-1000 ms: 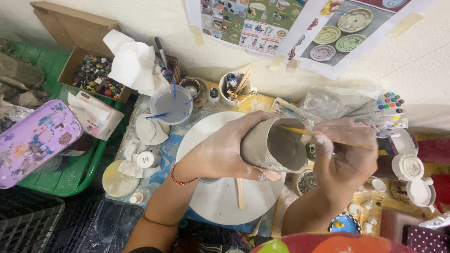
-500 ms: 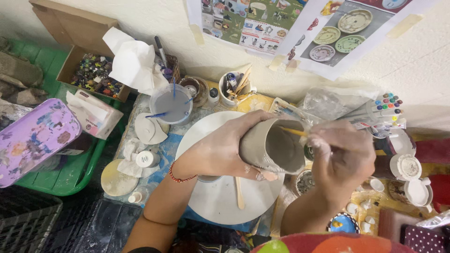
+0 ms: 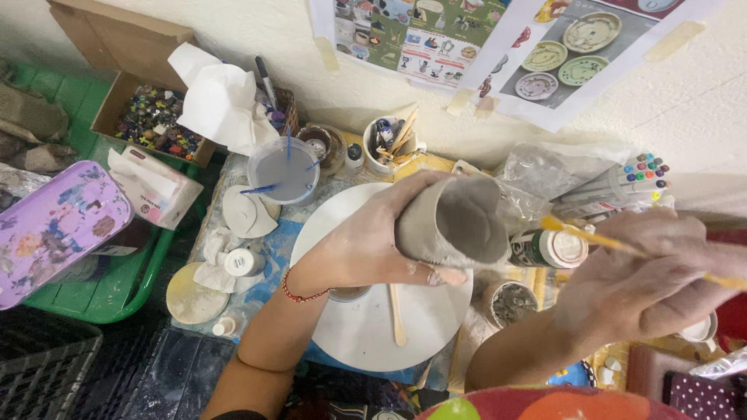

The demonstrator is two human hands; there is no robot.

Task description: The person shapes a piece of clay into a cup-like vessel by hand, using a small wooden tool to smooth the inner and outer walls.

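Two hands busy mid-frame: left hand [image 3: 373, 249] grips the grey clay cup [image 3: 455, 222] tilted mouth-up so the right hand [image 3: 646, 288], pinching a yellow brush [image 3: 622, 249], can reach inside.

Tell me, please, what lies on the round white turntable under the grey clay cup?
On the round white turntable a pale wooden stick lies flat. The left hand holds the grey clay cup above it, and hand and cup hide the disc's upper part.
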